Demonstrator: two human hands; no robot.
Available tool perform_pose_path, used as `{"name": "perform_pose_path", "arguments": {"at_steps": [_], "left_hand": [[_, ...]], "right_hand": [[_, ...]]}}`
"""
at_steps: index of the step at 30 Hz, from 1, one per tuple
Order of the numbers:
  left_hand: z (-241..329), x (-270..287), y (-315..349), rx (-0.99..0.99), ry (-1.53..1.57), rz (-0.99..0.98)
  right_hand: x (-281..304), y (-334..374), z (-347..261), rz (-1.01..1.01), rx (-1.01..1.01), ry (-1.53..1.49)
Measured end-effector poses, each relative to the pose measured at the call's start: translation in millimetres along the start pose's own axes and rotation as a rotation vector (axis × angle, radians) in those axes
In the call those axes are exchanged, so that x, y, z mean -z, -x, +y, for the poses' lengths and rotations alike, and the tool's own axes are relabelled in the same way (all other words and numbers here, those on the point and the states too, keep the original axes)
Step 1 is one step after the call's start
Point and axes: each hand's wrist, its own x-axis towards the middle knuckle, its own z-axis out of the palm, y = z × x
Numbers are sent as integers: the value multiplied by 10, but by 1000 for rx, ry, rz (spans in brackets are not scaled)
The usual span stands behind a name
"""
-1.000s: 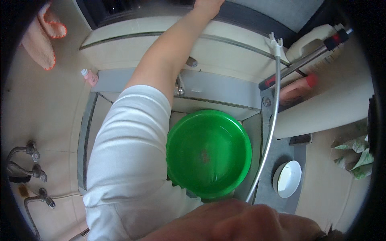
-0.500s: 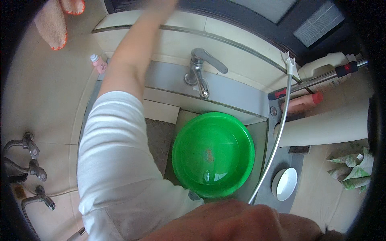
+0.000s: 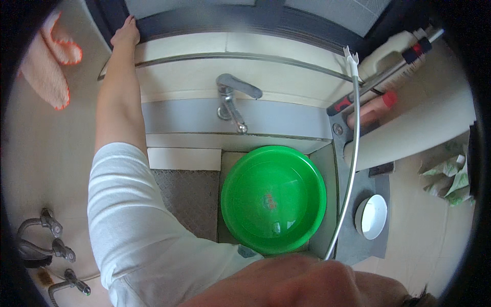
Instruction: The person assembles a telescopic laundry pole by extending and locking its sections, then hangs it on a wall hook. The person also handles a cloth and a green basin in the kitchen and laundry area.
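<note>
My left arm, in a white short sleeve, stretches to the far left. At its end my left hand (image 3: 126,35) is closed at the edge of the dark window frame (image 3: 163,23), its fingers bent against it. My right hand does not show. Below the window stands a chrome faucet (image 3: 230,102) on a grey ledge. In the sink beneath it sits a green plastic basin (image 3: 276,197), with what looks like clear water in it. A thin silver pole (image 3: 350,189) with a white forked tip slants along the right side; its lower end is hidden.
A white bowl (image 3: 372,217) rests on the right ledge. Behind the pole are bottles, a red-capped one (image 3: 371,107) among them, and a metal rod. Peach towels with orange edging (image 3: 48,77) hang at upper left. Wall taps (image 3: 51,222) project at lower left.
My left hand has moved left along the window, from a blur at the top to the frame's left end. The view has shifted, showing more of the far left and the dark sink floor.
</note>
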Motion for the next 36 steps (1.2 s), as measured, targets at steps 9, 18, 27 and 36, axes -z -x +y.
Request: {"name": "perform_pose_path", "arguments": {"at_steps": [9, 18, 27, 36], "left_hand": [[2607, 818, 794, -973, 222, 424], [3301, 725, 936, -964, -271, 424], [3634, 941, 1051, -855, -528, 332], [3975, 818, 1062, -700, -742, 267]], "right_hand": [[44, -10, -35, -71, -57, -112], [-37, 88, 275, -11, 29, -113], [5, 101, 209, -92, 4, -106], [43, 81, 116, -95, -105, -216]]}}
